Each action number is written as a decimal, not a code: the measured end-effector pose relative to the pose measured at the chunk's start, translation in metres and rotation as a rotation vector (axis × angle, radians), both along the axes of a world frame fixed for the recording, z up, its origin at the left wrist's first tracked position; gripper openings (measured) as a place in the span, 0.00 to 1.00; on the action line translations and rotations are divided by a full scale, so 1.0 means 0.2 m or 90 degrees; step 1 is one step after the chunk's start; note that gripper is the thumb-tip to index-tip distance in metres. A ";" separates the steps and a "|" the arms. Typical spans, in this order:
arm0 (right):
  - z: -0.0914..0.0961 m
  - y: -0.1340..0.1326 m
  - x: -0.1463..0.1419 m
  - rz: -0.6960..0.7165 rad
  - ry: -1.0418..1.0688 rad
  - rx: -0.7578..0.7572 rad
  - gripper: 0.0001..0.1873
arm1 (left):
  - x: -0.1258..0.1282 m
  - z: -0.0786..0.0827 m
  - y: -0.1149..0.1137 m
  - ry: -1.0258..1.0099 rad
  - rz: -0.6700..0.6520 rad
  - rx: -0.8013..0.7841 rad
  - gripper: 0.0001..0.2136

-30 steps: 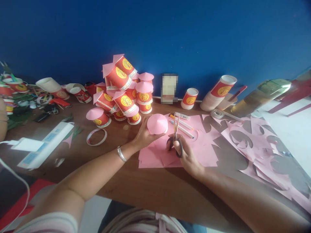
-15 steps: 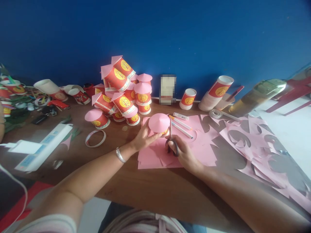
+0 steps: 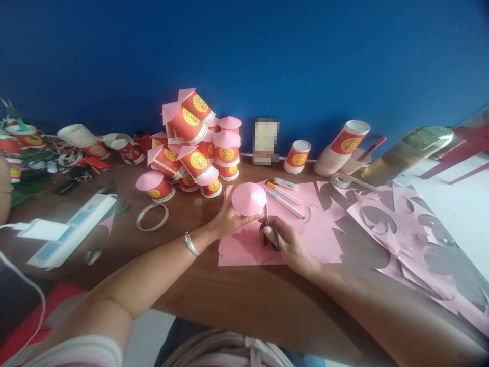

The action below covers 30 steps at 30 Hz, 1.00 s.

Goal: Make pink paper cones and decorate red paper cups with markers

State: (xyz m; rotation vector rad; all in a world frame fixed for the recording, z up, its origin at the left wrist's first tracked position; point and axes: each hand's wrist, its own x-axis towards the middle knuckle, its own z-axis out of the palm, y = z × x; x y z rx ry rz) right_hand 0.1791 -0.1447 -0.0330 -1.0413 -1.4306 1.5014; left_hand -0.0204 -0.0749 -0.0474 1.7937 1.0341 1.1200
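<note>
My left hand point(image 3: 228, 220) is closed around a red paper cup whose pink paper cone top point(image 3: 249, 199) faces the camera and hides nearly all of the cup. In my right hand point(image 3: 289, 243) are black-handled scissors point(image 3: 274, 238), fingers through the loops, blades pointing up beside the cone's right edge. Whether the blades touch the paper I cannot tell. Beneath both hands lie pink paper sheets point(image 3: 244, 252). Two markers point(image 3: 286, 204) and a small white stick-like packet point(image 3: 286, 183) rest on the sheets just beyond the scissors.
Behind my left hand, several cone-topped red cups point(image 3: 196, 162) are piled. Pink paper offcuts point(image 3: 414, 255) spread over the right side. A tape roll point(image 3: 341, 180), stacked cups point(image 3: 344, 145), a bottle point(image 3: 408, 150), a white ring point(image 3: 152, 218) and a power strip point(image 3: 72, 232) surround the work.
The cup's cone has tipped toward the camera, covering the printed side that showed before. The scissors stay close to its right edge. The whole view has shifted slightly.
</note>
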 end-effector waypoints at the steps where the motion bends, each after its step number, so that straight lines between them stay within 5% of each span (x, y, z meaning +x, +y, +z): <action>1: 0.00 0.00 0.00 0.001 0.005 0.001 0.25 | 0.00 -0.01 0.00 0.004 0.010 0.014 0.29; 10: 0.01 -0.01 0.01 0.010 0.013 0.024 0.25 | -0.01 -0.05 0.01 0.029 0.072 0.031 0.34; 30: 0.00 0.01 0.00 -0.066 0.023 0.026 0.27 | -0.01 0.00 0.00 0.002 0.016 0.092 0.33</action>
